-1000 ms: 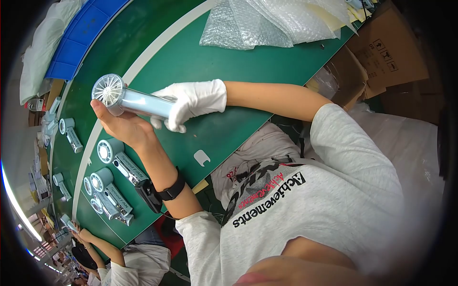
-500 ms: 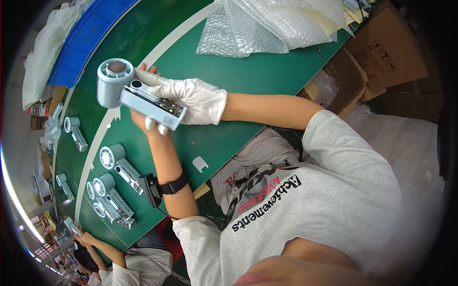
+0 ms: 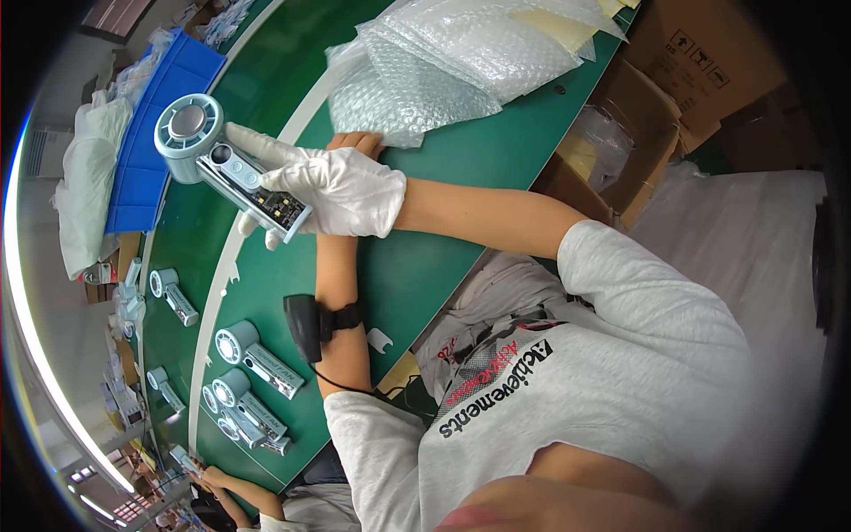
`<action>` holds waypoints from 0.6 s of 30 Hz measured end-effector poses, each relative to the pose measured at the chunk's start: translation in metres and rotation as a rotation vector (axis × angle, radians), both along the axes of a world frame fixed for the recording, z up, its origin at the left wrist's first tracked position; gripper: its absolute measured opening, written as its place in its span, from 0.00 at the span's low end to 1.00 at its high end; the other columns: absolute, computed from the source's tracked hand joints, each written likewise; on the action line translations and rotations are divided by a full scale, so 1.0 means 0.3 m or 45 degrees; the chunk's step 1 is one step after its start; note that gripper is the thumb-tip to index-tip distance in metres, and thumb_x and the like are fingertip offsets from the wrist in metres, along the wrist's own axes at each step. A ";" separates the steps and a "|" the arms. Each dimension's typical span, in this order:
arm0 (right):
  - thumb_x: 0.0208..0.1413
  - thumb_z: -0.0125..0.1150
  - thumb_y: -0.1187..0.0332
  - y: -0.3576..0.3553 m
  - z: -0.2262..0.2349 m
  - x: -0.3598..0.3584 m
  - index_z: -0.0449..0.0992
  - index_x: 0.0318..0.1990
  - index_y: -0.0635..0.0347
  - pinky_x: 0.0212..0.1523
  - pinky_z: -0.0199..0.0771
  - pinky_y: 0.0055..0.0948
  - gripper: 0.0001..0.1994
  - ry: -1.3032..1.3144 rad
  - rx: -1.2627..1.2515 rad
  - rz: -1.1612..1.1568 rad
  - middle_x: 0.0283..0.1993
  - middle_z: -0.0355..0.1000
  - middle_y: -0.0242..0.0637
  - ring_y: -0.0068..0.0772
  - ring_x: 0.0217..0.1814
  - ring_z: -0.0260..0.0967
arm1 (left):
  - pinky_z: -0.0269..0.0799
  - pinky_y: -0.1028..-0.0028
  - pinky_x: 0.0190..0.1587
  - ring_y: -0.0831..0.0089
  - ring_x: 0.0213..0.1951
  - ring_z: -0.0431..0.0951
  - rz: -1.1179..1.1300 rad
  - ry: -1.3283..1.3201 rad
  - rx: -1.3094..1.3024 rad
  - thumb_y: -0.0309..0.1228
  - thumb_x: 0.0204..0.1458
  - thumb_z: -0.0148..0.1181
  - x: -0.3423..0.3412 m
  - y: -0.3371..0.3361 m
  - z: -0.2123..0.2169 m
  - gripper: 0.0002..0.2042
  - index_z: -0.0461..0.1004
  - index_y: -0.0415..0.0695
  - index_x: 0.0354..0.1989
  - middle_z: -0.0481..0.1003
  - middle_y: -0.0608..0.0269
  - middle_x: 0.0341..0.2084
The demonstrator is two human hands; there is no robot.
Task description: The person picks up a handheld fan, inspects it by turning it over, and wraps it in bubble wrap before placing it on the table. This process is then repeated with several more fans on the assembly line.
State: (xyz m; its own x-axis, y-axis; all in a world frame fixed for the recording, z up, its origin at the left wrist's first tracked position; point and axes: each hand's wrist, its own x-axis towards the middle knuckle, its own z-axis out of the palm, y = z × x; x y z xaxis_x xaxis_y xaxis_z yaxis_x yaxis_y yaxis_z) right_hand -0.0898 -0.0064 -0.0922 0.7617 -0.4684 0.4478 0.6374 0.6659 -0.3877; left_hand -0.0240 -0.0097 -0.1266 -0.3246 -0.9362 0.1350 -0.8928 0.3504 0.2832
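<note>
Our bare left hand (image 3: 356, 142) has come out from behind the handheld fan (image 3: 232, 168) and now reaches to the near edge of the bubble wrap (image 3: 443, 84), just past our gloved right hand (image 3: 341, 191) at twelve o'clock. Its fingertips are partly hidden, so we can't say whether they pinch a sheet or only touch it. Our right hand is wrapped around the fan's handle, thumb across the front beside the circuit board (image 3: 282, 208), with the fan's head out at ten o'clock above the green table (image 3: 496, 146). To handle this well, we'd keep that thumb light and off the board, let palm and fingers carry the weight from behind, and feel for a single layer with the bare fingers. Other fans (image 3: 235, 341) lie at seven o'clock, so we'd mind our left forearm (image 3: 337, 266) there.
</note>
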 end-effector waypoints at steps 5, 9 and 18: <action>0.48 0.49 0.74 0.016 0.018 -0.003 0.41 0.63 0.48 0.38 0.72 0.34 0.35 -0.133 0.166 0.242 0.50 0.60 0.49 0.39 0.41 0.68 | 0.66 0.66 0.39 0.53 0.35 0.72 0.361 -0.020 -0.312 0.24 0.45 0.51 0.162 0.238 -0.088 0.09 0.69 0.33 0.34 0.73 0.51 0.26; 0.45 0.51 0.77 -0.014 0.008 -0.029 0.48 0.61 0.52 0.35 0.74 0.32 0.33 0.007 -0.014 0.247 0.44 0.64 0.46 0.35 0.35 0.70 | 0.67 0.67 0.31 0.59 0.28 0.73 0.549 0.214 -0.276 0.26 0.48 0.48 0.162 0.295 -0.110 0.09 0.68 0.33 0.35 0.72 0.55 0.22; 0.40 0.55 0.72 0.127 -0.035 -0.259 0.62 0.50 0.57 0.27 0.72 0.31 0.24 1.364 -0.749 -0.196 0.32 0.71 0.44 0.34 0.29 0.69 | 0.59 0.77 0.14 0.77 0.10 0.63 1.092 1.574 0.276 0.28 0.51 0.44 0.181 0.348 -0.055 0.08 0.67 0.34 0.29 0.64 0.61 0.11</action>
